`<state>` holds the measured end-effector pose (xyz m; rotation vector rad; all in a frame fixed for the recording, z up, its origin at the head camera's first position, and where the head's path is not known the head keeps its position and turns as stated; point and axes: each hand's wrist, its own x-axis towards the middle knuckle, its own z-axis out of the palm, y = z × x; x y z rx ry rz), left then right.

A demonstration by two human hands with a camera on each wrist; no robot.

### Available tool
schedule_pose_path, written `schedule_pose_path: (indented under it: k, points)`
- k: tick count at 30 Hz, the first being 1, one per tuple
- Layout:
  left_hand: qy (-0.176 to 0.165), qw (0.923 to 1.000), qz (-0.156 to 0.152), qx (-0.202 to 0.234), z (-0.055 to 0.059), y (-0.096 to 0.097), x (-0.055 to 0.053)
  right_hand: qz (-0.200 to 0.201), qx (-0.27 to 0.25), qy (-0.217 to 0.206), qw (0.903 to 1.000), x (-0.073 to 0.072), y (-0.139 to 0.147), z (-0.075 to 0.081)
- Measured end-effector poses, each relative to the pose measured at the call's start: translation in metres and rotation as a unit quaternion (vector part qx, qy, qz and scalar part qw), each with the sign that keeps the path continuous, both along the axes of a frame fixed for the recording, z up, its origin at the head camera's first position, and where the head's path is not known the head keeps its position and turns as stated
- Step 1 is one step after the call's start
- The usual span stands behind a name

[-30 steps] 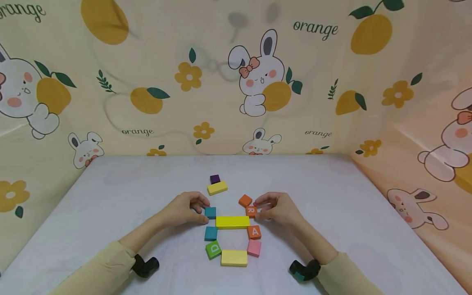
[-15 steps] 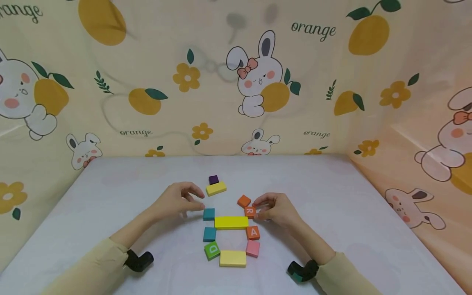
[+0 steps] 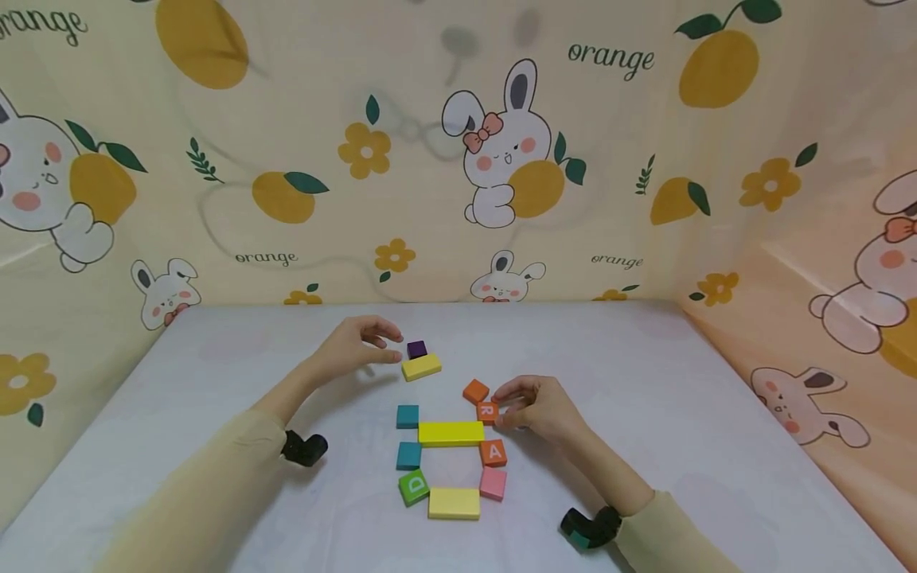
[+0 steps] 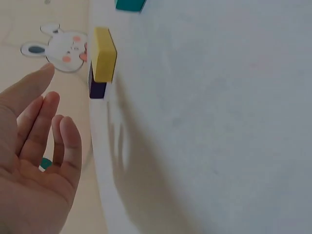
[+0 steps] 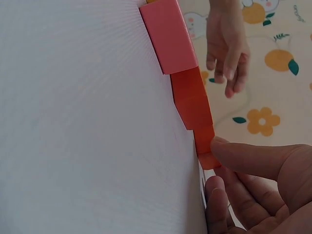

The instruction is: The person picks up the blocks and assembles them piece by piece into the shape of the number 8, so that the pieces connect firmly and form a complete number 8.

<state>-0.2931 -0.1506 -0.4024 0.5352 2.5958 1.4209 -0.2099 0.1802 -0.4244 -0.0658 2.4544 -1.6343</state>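
Observation:
My left hand (image 3: 361, 344) hovers with loosely bent fingers just left of a small purple cube (image 3: 417, 349) and a yellow block (image 3: 422, 367). In the left wrist view nothing lies between its thumb and fingers. My right hand (image 3: 544, 407) holds an orange block marked R (image 3: 488, 413) by its right side, with thumb and fingertips at its edges; the right wrist view has the thumb (image 5: 248, 158) against the orange face. Another orange block (image 3: 476, 391) lies just above it. A long bright yellow block (image 3: 451, 434) runs between the R block and a teal block (image 3: 407, 416).
Below these lie a second teal block (image 3: 409, 456), a green D block (image 3: 413, 487), a pale yellow block (image 3: 454, 504), a pink block (image 3: 493, 484) and an orange A block (image 3: 493, 453). A patterned cloth backs the white table (image 3: 609, 342).
My left hand has left the upper teal block and moved up and away to beside the purple and yellow pair. The right hand stays at the R block.

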Motion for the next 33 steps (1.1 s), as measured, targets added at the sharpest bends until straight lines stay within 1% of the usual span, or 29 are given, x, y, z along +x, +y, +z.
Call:
schedule_pose_path:
  k: [6,10,12,15,18,20,23,26,30,33]
  points:
    - [-0.017,0.9989,0.044,0.009,-0.007,0.005,-0.015,-0.002,0.002,0.003,1.0000,0.000,0.001,0.000]
    - [-0.031,0.9977,0.058,0.015,-0.014,0.013,-0.021,0.000,0.000,0.002,1.0000,-0.001,0.002,0.000]
    - [-0.040,0.9973,0.060,0.013,-0.017,0.016,-0.023,0.002,0.000,0.003,1.0000,-0.001,0.003,-0.001]
    - [-0.048,0.9971,0.059,0.003,-0.022,0.021,-0.025,0.007,0.002,0.003,1.0000,-0.001,0.003,0.000]
    - [-0.046,0.9970,0.062,-0.002,-0.026,0.023,-0.025,0.011,0.005,0.006,0.9999,0.000,0.002,0.000]
    - [-0.042,0.9969,0.067,-0.003,-0.026,0.024,-0.025,0.011,0.007,0.008,0.9999,0.000,0.001,0.001]
    - [-0.034,0.9972,0.067,-0.004,-0.026,0.024,-0.024,0.010,0.008,0.009,0.9999,0.000,0.001,0.002]
    - [-0.034,0.9971,0.067,-0.011,-0.026,0.025,-0.025,0.009,0.009,0.007,0.9999,0.000,0.000,0.002]
    - [-0.034,0.9972,0.063,-0.023,-0.025,0.026,-0.024,0.010,0.004,0.006,0.9999,0.000,0.000,0.002]
    - [-0.026,0.9974,0.059,-0.030,-0.023,0.027,-0.022,0.014,0.001,0.008,0.9999,0.000,0.001,0.001]
